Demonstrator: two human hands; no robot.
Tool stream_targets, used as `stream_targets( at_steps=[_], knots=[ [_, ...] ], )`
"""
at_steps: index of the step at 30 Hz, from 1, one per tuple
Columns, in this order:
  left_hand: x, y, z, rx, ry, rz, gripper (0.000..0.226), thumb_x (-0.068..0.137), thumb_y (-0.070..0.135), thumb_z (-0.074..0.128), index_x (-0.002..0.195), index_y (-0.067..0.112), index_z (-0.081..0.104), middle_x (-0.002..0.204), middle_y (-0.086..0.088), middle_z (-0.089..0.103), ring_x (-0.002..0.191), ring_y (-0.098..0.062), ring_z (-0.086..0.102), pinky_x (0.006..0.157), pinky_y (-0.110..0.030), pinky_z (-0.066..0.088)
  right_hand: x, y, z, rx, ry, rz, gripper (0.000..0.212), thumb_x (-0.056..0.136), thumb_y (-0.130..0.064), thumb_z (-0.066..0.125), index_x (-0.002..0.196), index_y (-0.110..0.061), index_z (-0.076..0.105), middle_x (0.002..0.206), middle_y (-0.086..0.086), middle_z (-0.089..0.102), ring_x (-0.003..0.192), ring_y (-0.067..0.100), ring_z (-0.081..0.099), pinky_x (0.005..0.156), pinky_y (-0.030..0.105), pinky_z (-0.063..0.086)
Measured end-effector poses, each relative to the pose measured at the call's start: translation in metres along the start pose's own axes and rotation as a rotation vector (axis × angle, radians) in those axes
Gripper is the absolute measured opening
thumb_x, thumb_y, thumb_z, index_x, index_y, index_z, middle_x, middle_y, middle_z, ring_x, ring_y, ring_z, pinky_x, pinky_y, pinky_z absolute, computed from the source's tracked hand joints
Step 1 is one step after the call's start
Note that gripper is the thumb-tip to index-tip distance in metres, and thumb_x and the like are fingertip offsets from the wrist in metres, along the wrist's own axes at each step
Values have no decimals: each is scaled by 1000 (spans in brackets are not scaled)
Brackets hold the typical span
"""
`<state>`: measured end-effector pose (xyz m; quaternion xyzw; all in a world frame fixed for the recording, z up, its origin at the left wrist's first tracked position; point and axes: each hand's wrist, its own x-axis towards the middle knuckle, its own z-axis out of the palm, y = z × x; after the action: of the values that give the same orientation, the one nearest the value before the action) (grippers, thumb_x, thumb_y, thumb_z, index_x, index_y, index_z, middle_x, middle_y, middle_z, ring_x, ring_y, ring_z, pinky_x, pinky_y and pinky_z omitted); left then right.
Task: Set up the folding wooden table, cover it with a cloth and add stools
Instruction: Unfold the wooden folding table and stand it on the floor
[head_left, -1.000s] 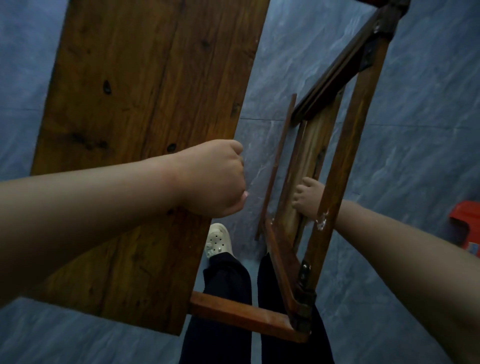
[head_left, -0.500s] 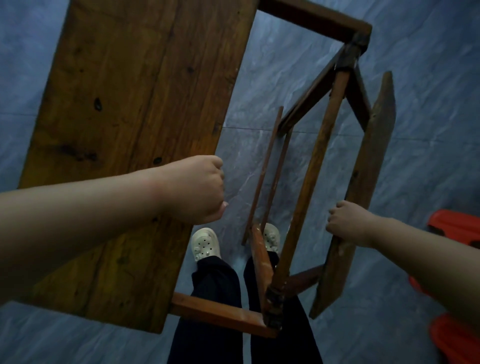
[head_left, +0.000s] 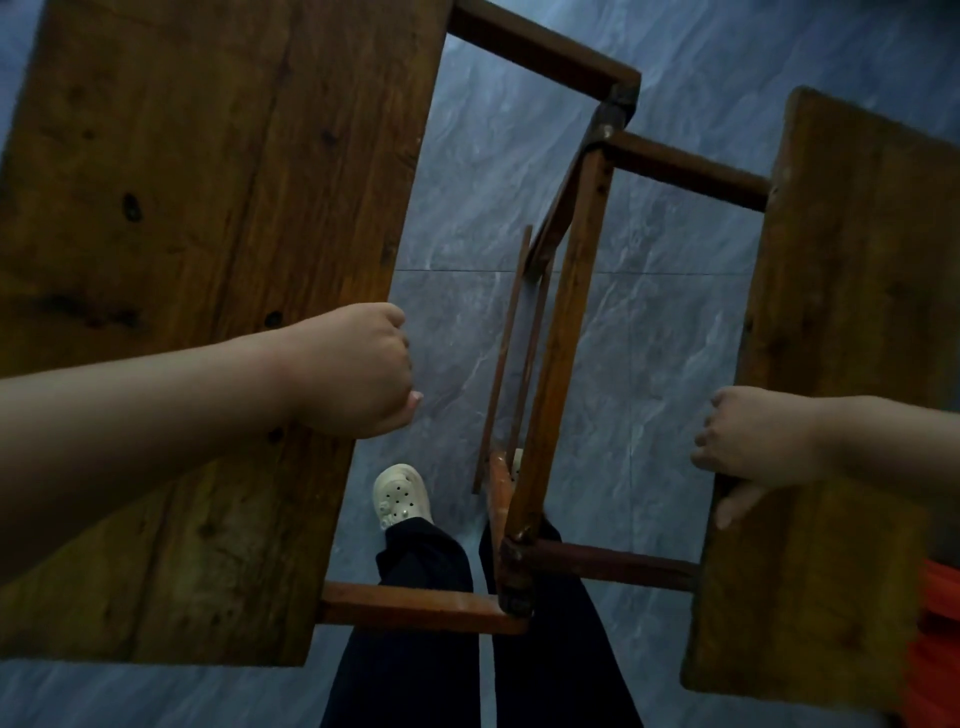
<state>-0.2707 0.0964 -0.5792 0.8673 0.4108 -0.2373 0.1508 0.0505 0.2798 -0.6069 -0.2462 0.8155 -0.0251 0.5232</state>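
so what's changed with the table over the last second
The right hand has swung the right leaf out to the right, away from the centre frame, turning it from on edge to nearly flat while gripping its inner edge. The rails joining leaf and frame now show. The left hand still grips the left leaf, which has barely moved.

Left table leaf (head_left: 208, 234): warm brown wood with long grain streaks, dark knots and blotches.
Right table leaf (head_left: 841, 338): duller brown wood with faint grain and a few small dark spots.
Frame rails (head_left: 558, 364): reddish-brown wood, darker at the joints.
Floor (head_left: 649, 312): blue-grey tiles with pale marble-like veins and a thin light grout line.
Shoe (head_left: 401, 496): cream, dotted with small dark holes.
Trousers (head_left: 415, 649): plain black.
Stool (head_left: 935, 649): bright orange-red.
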Motion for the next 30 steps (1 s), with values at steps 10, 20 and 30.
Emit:
stream_targets(
  at_steps=[10, 20, 30],
  knots=[
    [0, 13, -11, 16, -7, -39, 53, 97, 39, 15, 58, 19, 45, 59, 4, 48, 58, -13, 47, 72, -30, 26, -24, -12, -8, 51, 98, 109, 75, 88, -67, 6, 71, -17, 58, 56, -5, 41, 47, 12, 36, 53, 30, 38],
    [-14, 2, -4, 81, 137, -98, 58, 90, 39, 16, 41, 21, 40, 40, 5, 37, 37, -11, 33, 59, -29, 29, -25, -11, -22, 79, 211, 119, 64, 92, -57, 8, 61, -20, 51, 62, -4, 51, 44, 8, 36, 47, 24, 29],
    [-22, 3, -4, -1, 57, -83, 52, 96, 39, 18, 55, 21, 45, 56, 4, 46, 52, -11, 41, 69, -29, 22, -30, -15, -48, 78, 229, 93, 63, 96, -45, 14, 70, -15, 63, 64, -2, 58, 44, 10, 39, 44, 22, 27]
  ],
)
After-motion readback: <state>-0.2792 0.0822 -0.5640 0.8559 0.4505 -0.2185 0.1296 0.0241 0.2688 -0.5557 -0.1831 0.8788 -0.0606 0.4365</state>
